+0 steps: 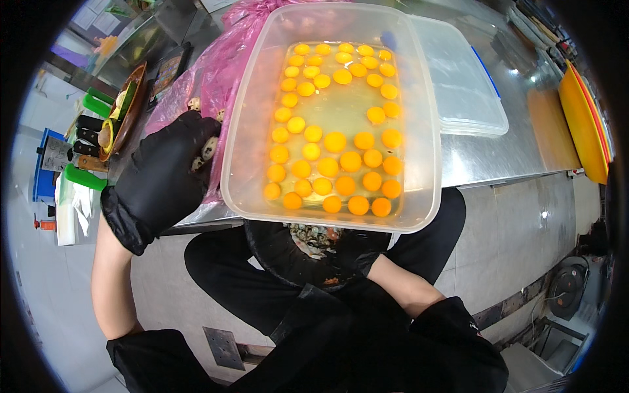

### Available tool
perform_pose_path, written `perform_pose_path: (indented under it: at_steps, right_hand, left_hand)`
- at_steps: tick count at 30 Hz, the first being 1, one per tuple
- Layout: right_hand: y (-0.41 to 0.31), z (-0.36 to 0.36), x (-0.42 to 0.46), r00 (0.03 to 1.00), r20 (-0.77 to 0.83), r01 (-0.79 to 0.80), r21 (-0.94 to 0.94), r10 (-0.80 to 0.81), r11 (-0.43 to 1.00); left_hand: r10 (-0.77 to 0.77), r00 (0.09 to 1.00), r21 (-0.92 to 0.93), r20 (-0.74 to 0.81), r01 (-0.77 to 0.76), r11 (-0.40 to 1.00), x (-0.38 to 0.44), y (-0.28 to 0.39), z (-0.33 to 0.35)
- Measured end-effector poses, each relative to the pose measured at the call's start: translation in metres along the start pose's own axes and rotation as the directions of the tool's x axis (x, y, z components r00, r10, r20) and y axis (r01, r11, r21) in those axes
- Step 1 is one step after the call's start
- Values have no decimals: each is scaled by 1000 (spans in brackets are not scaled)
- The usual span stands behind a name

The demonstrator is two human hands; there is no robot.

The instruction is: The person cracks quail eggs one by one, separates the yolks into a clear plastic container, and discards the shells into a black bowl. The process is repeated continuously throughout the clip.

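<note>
My left hand (164, 172), in a black glove, is at a pink plastic bag (196, 93) left of the container. Its fingers curl around speckled quail eggs (210, 147). Other quail eggs (194, 103) show in the bag just beyond the fingers. A translucent plastic container (330, 223) at the table's front edge holds clear egg white with many whole yolks (334, 142). Below it, my right hand (361, 250), also black-gloved, is in a black bin (285, 267) between my knees. Broken speckled shells (314, 240) lie in the bin. The container's rim and dark shadow hide the right fingers.
A translucent lid (467, 78) lies right of the container on the steel table (511, 152). Coloured cutting boards (582, 127) stand at the far right. On the left are a brown dish (132, 108) with cut avocado, a phone (169, 71) and knives with dark handles (88, 132).
</note>
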State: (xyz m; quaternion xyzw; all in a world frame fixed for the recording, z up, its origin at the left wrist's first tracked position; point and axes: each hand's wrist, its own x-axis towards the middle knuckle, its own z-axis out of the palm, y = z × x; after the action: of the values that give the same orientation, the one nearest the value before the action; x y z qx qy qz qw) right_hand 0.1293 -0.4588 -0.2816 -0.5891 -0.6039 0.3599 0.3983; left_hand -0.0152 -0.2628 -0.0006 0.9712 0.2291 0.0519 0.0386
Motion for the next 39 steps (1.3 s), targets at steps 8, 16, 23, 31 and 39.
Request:
perform_pose_path:
  at_steps: [8,16,23,31,39]
  right_hand:
    - [-28,-19,10,990,61,-130,70,126,989]
    - [-41,-16,23,990,10,-138,-169,141,976]
    - [-51,-16,24,904,398,-71,-221,156,973]
    - [-35,7,29,940,325,-119,16,107,993]
    - [-21,9,29,993,110,-50,-21,52,999]
  left_hand:
    - [-289,953,-439,-95,221,871,-11,-8,-7]
    - [-559,710,-530,-429,303,792,-104,15,-19]
    - [-705,706,-930,-73,207,304,-188,20,86]
    - [-767,611,-936,195,349,40,-180,18,190]
    - [-766,626,-989,146,108,-100,-140,20,246]
